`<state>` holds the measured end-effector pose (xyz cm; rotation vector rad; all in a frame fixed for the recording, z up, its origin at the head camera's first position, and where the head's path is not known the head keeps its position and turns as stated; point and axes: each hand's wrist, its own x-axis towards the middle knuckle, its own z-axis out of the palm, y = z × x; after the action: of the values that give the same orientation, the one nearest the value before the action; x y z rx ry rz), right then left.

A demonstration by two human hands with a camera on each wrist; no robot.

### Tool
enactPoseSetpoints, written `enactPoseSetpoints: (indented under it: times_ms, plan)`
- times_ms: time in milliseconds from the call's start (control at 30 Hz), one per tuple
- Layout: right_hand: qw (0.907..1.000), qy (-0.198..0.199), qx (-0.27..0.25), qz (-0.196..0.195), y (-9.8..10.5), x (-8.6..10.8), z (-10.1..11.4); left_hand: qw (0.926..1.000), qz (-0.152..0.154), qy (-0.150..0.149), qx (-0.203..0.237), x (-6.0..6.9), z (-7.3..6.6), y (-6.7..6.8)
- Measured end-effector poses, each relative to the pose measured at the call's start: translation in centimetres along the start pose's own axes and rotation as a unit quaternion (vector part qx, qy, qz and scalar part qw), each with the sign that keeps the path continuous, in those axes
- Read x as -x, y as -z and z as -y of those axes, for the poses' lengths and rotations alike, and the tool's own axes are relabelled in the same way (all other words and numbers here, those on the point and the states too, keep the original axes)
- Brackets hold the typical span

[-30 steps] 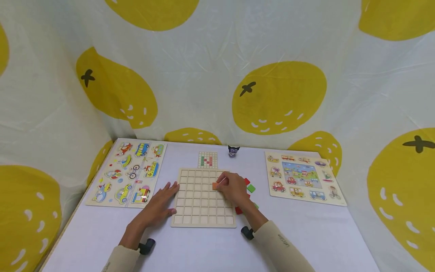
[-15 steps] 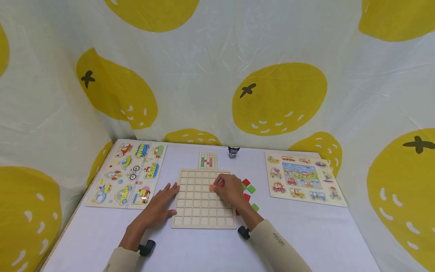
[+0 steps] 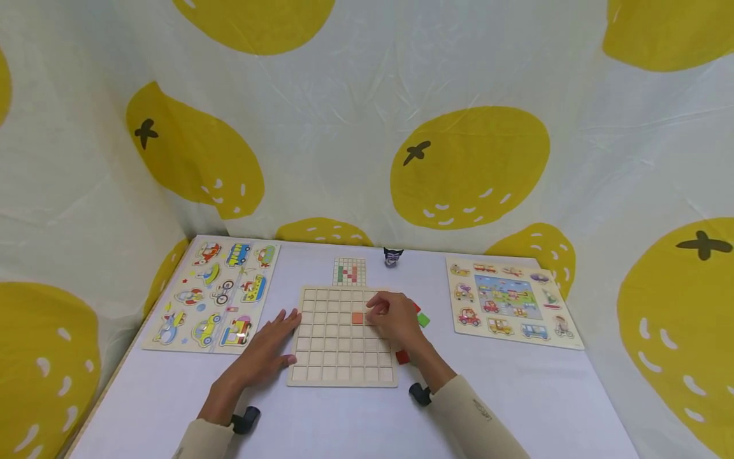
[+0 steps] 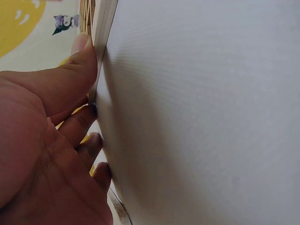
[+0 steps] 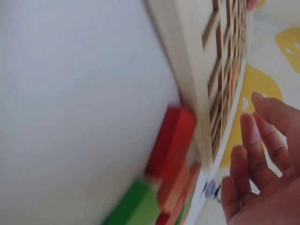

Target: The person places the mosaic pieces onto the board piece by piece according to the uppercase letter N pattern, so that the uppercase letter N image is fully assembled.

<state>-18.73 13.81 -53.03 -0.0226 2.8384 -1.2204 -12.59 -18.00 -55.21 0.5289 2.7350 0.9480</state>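
Note:
A wooden grid board [image 3: 342, 384] lies on the table between the hands. One orange square tile [image 3: 357, 318] sits in a cell right of the board's middle. My left hand [image 3: 265, 347] rests at the board's left edge, its thumb and fingertips touching the side in the left wrist view. Just right of the orange tile, my right hand [image 3: 397, 320] hovers over the board, fingers loosely bent and holding nothing. Beside the board's right edge lie red tiles [image 5: 172, 136] and green tiles [image 5: 136, 206], partly hidden under the right hand in the head view.
Behind the board stands a small pattern card [image 3: 349, 272] with green and red squares. A dark figurine [image 3: 392, 257] is to its right. Vehicle peg puzzles lie at the left [image 3: 212, 296] and right [image 3: 513, 303]. A patterned curtain [image 3: 344, 127] hangs behind the table.
My right hand slid the orange tile slightly left, let it go in a cell, then drew back to the right. The left hand stays at the board's edge.

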Motion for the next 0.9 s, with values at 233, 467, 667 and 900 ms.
enactPoseSetpoints:
  times_ms: [233,467,667,900]
  plan:
    - [0.9998,-0.009,-0.02,-0.005,2.9,0.5,-2.0,1.0,-0.006,-0.003,0.001,0.1,0.0,-0.1]
    - [0.9997,-0.024,-0.001,0.006,4.7,0.9,-4.0,1.0,-0.003,0.002,-0.004,0.2,0.1,0.0]
    - [0.9983,-0.018,0.034,0.044,5.2,1.5,-4.6,0.9999,-0.011,-0.008,-0.008,0.2,0.2,-0.1]
    - [0.9971,-0.009,0.055,0.051,4.9,1.5,-5.0,0.9998,-0.014,-0.016,-0.005,0.2,0.4,-0.2]
